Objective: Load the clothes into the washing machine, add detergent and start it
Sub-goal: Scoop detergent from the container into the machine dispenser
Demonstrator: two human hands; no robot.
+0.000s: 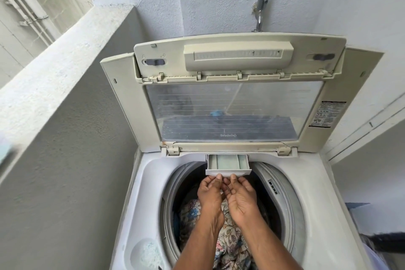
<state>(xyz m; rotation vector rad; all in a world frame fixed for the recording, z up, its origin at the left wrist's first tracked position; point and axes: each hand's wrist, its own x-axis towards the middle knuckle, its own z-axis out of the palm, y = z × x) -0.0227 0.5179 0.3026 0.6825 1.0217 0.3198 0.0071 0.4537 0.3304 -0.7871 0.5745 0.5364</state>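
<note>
The top-loading washing machine (pixel 140 193) stands with its lid (pixel 230 112) folded up against the wall. Floral clothes (pixel 230 241) and something blue lie in the drum (pixel 287 210). At the back rim the small detergent drawer (pixel 228 163) is pulled out over the drum; its compartments look pale green. My left hand (pixel 209 195) and my right hand (pixel 242 197) meet side by side at the drawer's front lip, thumbs on top and fingers curled under it. Both forearms reach across the drum and hide part of the clothes.
A metal tap (pixel 260 13) juts from the wall above the lid. A grey parapet wall (pixel 65 138) runs close along the left of the machine. A round recess with pale powder (pixel 146 252) sits at the machine's front left corner. Dark objects (pixel 385 241) lie at the right.
</note>
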